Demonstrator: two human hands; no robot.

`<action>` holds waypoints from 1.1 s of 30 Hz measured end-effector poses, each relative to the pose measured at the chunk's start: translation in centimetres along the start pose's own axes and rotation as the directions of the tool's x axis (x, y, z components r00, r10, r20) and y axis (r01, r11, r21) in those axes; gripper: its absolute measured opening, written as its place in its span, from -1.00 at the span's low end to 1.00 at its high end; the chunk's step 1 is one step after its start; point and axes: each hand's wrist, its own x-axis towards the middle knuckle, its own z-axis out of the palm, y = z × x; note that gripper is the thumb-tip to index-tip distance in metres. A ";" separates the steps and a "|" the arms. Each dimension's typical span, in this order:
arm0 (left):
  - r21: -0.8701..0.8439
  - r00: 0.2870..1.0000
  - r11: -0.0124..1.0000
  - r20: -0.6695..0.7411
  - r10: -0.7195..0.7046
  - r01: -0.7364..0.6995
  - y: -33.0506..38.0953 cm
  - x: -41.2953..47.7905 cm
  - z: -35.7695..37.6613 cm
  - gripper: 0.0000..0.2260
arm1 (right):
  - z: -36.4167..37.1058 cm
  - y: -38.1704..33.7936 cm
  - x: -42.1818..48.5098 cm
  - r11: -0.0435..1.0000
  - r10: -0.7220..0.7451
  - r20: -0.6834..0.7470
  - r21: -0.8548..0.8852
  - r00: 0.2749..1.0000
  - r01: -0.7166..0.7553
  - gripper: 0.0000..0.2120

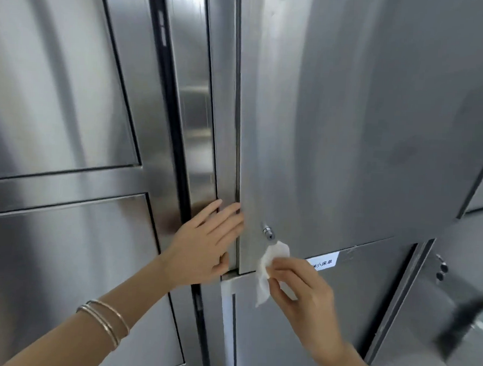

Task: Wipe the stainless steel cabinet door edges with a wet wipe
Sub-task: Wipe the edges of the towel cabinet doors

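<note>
1. Shiny steel cabinets fill all you see, with flat panels point(57, 89) on the left side.
2. One big cabinet door point(350, 118) takes up the top right. Its long left edge runs straight down the middle of the view.
3. Your left hand point(203, 248) lies flat on the steel strip just beside that edge. Its fingers are straight and a little spread, and the tips reach the door's edge. It holds nothing.
4. Thin gold bracelets point(104, 321) sit on your left wrist.
5. Your right hand point(307, 295) is low down, near the door's bottom left corner. Its thumb and fingers pinch the wet wipe point(269, 268).
6. The wipe is white and crumpled. Its top is just under the small round lock point(268, 231), and its loose end hangs down past the door's bottom edge, in front of the lower door point(296, 339).
7. You cannot tell if the wipe is pressed on the steel or only close to it.
8. Your two hands are near each other but do not touch.
9. A white label point(323, 262) with small dark writing sticks out just right of your right hand.
</note>
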 end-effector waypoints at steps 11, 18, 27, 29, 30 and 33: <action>-0.112 0.949 0.990 -0.312 0.046 -0.085 1.9 22.3 -9.9 -0.61 | -19.7 8.1 10.5 0.907 -0.113 -0.104 -0.417 0.988 0.059 -0.95; -0.050 0.926 0.995 -0.374 0.058 -0.083 6.1 35.2 -11.9 -0.65 | -31.6 16.4 14.1 0.802 -0.171 -0.114 -0.593 0.979 0.072 -0.90; 0.066 0.943 0.997 -0.332 -0.020 0.045 10.6 50.1 -11.6 -0.59 | -41.7 29.0 21.8 0.803 -0.250 -0.068 -0.572 0.966 0.168 -0.91; 0.078 0.948 0.994 -0.316 -0.044 0.072 11.3 52.9 -11.2 -0.62 | -42.9 31.7 23.7 0.808 -0.248 -0.057 -0.563 0.967 0.174 -0.90; 0.075 0.954 0.994 -0.294 -0.058 0.084 11.5 54.2 -11.1 -0.59 | -43.3 32.8 24.6 0.813 -0.239 -0.052 -0.557 0.970 0.170 -0.89; 0.092 0.970 0.991 -0.235 -0.068 0.092 11.6 57.4 -10.9 -0.56 | -44.1 35.6 26.8 0.820 -0.236 -0.035 -0.544 0.971 0.180 -0.88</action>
